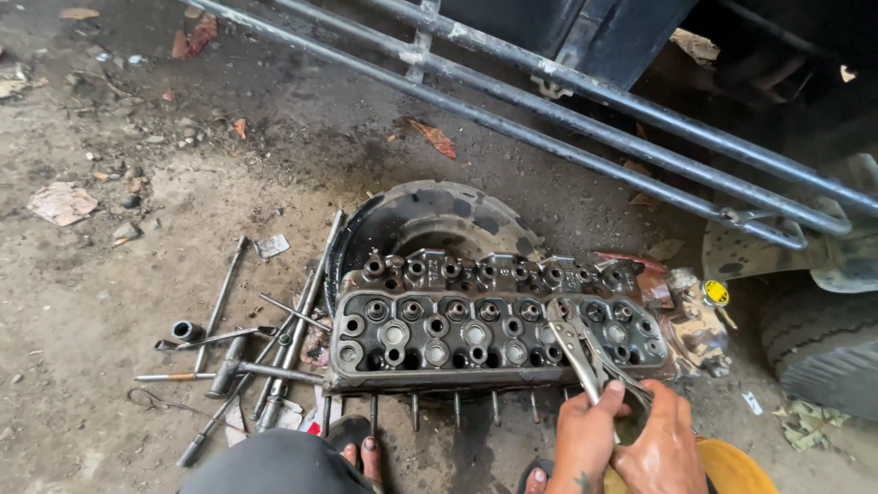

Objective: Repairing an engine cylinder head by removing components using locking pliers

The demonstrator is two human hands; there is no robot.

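Left hand [585, 439] and right hand [663, 448] side by side, fingers curled tight around locking pliers [578, 348], jaws on the near right of the cylinder head [457, 329]

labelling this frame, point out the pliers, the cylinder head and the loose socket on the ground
pliers [574, 346], head view, on the upper handle.
cylinder head [439, 329], head view, on its top face.
socket [186, 330], head view, on its rim.

One cylinder head [494, 325] is shown at centre; one pair of locking pliers [585, 352] at 5 o'clock, gripped by two hands; three parallel bars [585, 101] at 1 o'clock; one socket [186, 330] at 9 o'clock.
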